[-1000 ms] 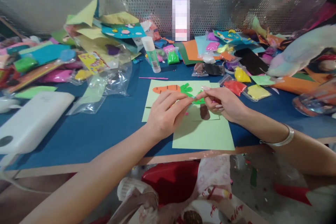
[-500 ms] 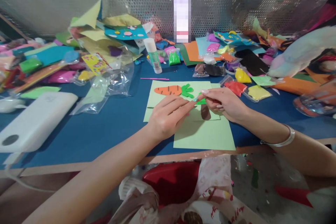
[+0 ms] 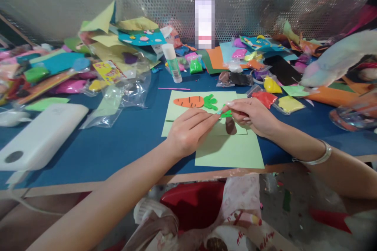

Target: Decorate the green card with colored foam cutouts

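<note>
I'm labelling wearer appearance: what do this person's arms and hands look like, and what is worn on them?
Both forearms are bare, with no sleeves or gloves. The right wrist carries a plain silver bangle. The fingernails are long with pale polish. No watch or rings are visible.

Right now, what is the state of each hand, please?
Left hand: fingers pinched together, tips touching the green clay piece.
Right hand: closed, pinching the same green clay piece above the light green paper.

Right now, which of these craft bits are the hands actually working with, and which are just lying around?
In use:
left hand
right hand
green clay piece
light green paper
clay carrot

Lying about:
glue stick
white power bank
clay packets
pink tool
</note>
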Available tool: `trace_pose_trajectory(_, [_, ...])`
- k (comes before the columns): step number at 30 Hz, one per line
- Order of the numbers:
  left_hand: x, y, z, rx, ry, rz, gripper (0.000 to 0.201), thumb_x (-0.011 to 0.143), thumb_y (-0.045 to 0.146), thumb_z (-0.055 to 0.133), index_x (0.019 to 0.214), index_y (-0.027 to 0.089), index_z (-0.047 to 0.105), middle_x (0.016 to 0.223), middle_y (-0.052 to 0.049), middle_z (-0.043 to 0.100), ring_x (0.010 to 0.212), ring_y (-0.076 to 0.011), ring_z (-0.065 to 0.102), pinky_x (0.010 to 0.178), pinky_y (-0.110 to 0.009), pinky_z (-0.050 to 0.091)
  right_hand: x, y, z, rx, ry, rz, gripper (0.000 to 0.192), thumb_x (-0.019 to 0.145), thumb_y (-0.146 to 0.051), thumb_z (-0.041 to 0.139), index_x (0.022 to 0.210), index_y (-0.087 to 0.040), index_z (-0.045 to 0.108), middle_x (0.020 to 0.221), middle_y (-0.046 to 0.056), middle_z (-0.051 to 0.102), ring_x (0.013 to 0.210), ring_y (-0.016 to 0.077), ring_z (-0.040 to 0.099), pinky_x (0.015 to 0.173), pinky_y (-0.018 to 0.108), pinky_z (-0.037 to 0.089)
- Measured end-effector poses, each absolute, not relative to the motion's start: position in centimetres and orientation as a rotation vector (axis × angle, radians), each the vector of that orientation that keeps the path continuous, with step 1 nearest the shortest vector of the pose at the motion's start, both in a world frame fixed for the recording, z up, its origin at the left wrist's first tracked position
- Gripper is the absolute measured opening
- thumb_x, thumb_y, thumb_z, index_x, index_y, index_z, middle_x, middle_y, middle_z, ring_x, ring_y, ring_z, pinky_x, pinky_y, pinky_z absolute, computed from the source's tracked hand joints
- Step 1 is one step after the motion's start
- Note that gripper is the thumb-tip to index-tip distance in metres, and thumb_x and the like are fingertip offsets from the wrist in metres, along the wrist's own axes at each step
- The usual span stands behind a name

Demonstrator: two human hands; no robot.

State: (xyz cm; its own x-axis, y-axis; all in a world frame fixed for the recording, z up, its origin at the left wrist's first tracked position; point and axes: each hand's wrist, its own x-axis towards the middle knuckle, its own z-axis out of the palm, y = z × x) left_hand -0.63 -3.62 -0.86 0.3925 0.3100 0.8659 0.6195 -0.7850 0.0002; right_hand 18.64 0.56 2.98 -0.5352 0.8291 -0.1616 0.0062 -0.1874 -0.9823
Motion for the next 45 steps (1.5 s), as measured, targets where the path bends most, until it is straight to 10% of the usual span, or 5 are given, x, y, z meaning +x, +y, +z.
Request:
trace_pose_trajectory(7, [-0.4, -3.8, -0.2, -2.339, -0.812, -1.441, 0.005, 0.076, 0.016, 0.068, 0.08, 0.014, 0.065, 0.069, -0.002, 0.068, 0.066, -0.0104, 0.061, 0.066, -0.022, 0.053, 18.8, 0.6, 2.8, -1.015, -1.609, 1.684, 0.027, 0.082, -0.036, 0.06, 0.074, -0.01, 0.065, 0.041, -0.009, 0.026, 0.037, 0.0025, 0.018, 0.038, 0.022, 0.011])
trace_pose_trajectory(15, [-0.5, -3.8, -0.3, -2.389, -0.815, -1.426, 0.006, 0.078, 0.014, 0.066, 0.083, 0.015, 0.066, 0.075, -0.002, 0.069, 0.072, -0.0107, 0.062, 0.069, -0.022, 0.053, 18.8, 0.3, 3.0, -1.043, -1.845, 1.483, 0.026, 0.081, -0.039, 0.059, 0.076, -0.014, 0.063, 0.05, 0.002, 0.058, 0.046, 0.0113, 0.054, 0.047, 0.023, 0.038])
trace_pose_trajectory(22, [-0.5, -3.8, -0.4, -2.374, -0.824, -1.443, 0.015, 0.08, 0.011, 0.062, 0.094, 0.015, 0.065, 0.081, -0.003, 0.069, 0.077, -0.0114, 0.063, 0.071, -0.023, 0.053, 19.2, 0.2, 2.5, -1.046, -2.171, 0.726, 0.035, 0.08, -0.029, 0.056, 0.049, -0.015, 0.047, 0.044, -0.003, 0.04, 0.045, 0.0061, 0.03, 0.045, 0.022, 0.024])
trace_pose_trajectory(30, [-0.3, -4.0, 0.3, -2.303, -0.838, -1.515, 0.003, 0.079, 0.014, 0.065, 0.082, 0.014, 0.065, 0.069, -0.003, 0.068, 0.066, -0.0107, 0.062, 0.064, -0.022, 0.052, 19.0, -0.9, 2.7, -0.824, -2.46, 0.734, 0.033, 0.069, -0.016, 0.047, 0.047, -0.018, 0.023, 0.044, -0.005, 0.024, 0.046, 0.0061, 0.021, 0.047, 0.023, 0.02])
trace_pose_trajectory(45, [0.7, -5.2, 2.5, -2.351, -0.853, -1.506, 0.012, 0.08, 0.01, 0.062, 0.089, 0.017, 0.064, 0.082, -0.003, 0.069, 0.077, -0.0124, 0.064, 0.07, -0.025, 0.054, 18.9, -1.6, 2.2, -0.987, -2.631, -0.111, 0.022, 0.07, -0.02, 0.047, 0.05, -0.015, 0.054, 0.049, 0.003, 0.052, 0.048, 0.0107, 0.031, 0.049, 0.028, 0.012])
